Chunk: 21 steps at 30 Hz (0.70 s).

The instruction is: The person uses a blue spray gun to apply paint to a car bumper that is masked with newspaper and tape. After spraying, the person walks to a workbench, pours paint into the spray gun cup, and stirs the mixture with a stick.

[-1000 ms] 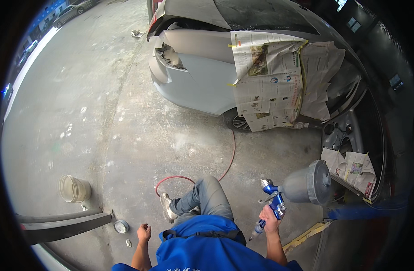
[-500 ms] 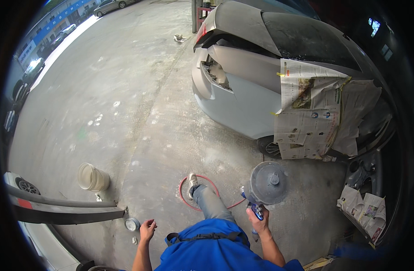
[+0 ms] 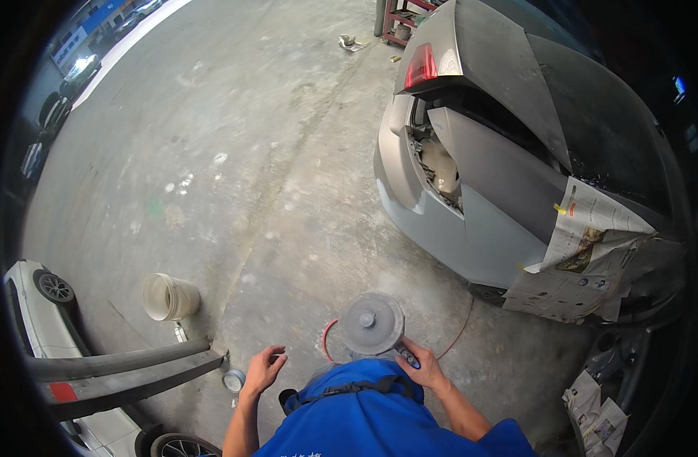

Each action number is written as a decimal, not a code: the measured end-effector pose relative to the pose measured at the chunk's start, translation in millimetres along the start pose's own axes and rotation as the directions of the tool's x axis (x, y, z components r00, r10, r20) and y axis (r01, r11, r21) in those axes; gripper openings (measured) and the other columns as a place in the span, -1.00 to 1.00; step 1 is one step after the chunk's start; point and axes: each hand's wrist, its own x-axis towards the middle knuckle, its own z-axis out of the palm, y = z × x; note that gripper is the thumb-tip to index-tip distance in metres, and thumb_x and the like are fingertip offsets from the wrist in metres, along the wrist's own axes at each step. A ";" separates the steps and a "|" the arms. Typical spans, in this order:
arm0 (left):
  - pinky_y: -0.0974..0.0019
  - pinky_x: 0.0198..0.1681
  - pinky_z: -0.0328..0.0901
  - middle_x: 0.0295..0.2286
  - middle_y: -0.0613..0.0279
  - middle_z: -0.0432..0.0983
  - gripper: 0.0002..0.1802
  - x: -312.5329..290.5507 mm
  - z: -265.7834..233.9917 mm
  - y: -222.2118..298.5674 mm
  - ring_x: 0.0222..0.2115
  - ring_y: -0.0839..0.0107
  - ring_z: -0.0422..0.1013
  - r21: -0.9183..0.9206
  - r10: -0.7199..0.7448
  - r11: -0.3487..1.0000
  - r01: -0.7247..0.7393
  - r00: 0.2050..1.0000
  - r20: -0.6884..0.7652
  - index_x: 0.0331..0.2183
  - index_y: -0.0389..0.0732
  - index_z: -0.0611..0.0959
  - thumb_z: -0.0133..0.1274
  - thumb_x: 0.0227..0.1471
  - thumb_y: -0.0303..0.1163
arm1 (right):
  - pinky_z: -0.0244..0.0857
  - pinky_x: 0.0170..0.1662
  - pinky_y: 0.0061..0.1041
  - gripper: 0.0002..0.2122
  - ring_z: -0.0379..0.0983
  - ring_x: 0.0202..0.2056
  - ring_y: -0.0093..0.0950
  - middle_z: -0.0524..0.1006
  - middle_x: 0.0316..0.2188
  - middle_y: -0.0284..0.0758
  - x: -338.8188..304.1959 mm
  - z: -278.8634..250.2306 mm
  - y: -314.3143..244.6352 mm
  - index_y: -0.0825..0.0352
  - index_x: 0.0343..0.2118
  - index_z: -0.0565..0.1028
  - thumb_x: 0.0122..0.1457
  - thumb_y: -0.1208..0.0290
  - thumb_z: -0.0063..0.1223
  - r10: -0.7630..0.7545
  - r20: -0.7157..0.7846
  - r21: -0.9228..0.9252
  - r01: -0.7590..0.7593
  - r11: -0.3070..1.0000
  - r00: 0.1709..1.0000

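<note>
My right hand [image 3: 427, 367] is wrapped round the handle of a spray gun with a big round grey paint cup [image 3: 370, 324] on top. The cup is seen from above, in front of my waist, and hides the gun's nozzle. A red air hose [image 3: 331, 340] lies on the floor behind it, partly covered. Off to the left my left hand [image 3: 264, 368] hangs in the air with loosely bent fingers and nothing in it. Ahead to the right stands a car with a grey primed rear quarter panel [image 3: 482, 232]; its light opening is bare. Newspaper masking [image 3: 585, 259] covers its side.
A dirty whitish bucket [image 3: 171, 298] stands on the floor at left. Nearer me, a grey beam with a red patch [image 3: 128, 373] juts in, with a small round can [image 3: 233, 381] by its end. A white car [image 3: 36, 308] is far left. Papered parts [image 3: 597, 415] lie at lower right.
My view has turned right to left across the scene, so the car appears farther right and nearer. My right hand has brought the spray gun inward, in front of my body. My left hand stays empty.
</note>
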 end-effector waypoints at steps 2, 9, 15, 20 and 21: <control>0.28 -0.15 0.41 -0.22 0.01 0.62 -0.63 11.9 -13.6 12.6 -0.24 0.30 0.57 -0.078 0.001 0.997 -0.007 0.997 -0.072 -0.08 -0.31 0.58 0.11 0.14 -0.28 | 0.37 0.04 -0.38 -0.46 0.42 0.04 -0.13 0.49 0.00 0.01 51.0 -2.5 -17.0 0.36 0.20 0.31 0.11 0.52 0.12 -0.081 0.086 0.060 0.075 0.995 0.993; 0.33 -0.19 0.41 -0.29 0.04 0.64 -0.69 49.8 -39.8 -9.5 -0.28 0.35 0.57 -0.146 -0.212 0.973 0.179 0.944 -0.254 -0.15 -0.32 0.63 0.12 0.12 -0.33 | 0.43 -0.04 -0.34 -0.35 0.51 -0.07 -0.12 0.52 -0.03 -0.03 222.3 11.7 -84.7 0.22 0.26 0.25 0.03 0.61 0.12 -0.260 0.308 0.147 0.225 0.963 0.915; 0.36 -0.21 0.41 -0.36 0.10 0.63 -0.72 138.5 -98.1 -21.0 -0.34 0.41 0.57 -0.359 -0.333 0.913 0.194 0.862 -0.381 -0.19 -0.36 0.64 0.11 0.13 -0.36 | 0.45 -0.14 -0.35 -0.36 0.57 -0.16 -0.14 0.55 -0.06 -0.06 371.6 40.2 -126.0 0.18 0.26 0.26 0.05 0.60 0.11 -0.288 0.325 0.187 0.237 0.953 0.901; 0.39 -0.21 0.39 -0.35 0.16 0.61 -0.77 297.0 -223.9 47.5 -0.34 0.43 0.54 -0.420 -0.223 0.908 -0.014 0.830 -0.511 -0.21 -0.38 0.63 0.07 0.18 -0.40 | 0.43 -0.15 -0.38 -0.40 0.57 -0.18 -0.14 0.54 -0.07 -0.05 513.1 56.2 -163.6 0.20 0.24 0.29 0.08 0.56 0.12 -0.259 0.308 0.116 0.234 0.965 0.916; 0.41 -0.20 0.38 -0.34 0.18 0.61 -0.76 331.7 -253.6 78.5 -0.32 0.44 0.53 -0.411 -0.174 0.909 -0.076 0.824 -0.539 -0.20 -0.36 0.64 0.09 0.17 -0.39 | 0.42 -0.17 -0.42 -0.44 0.58 -0.20 -0.16 0.55 -0.09 -0.05 537.7 58.3 -174.8 0.23 0.22 0.31 0.10 0.54 0.13 -0.292 0.260 0.095 0.277 0.956 0.921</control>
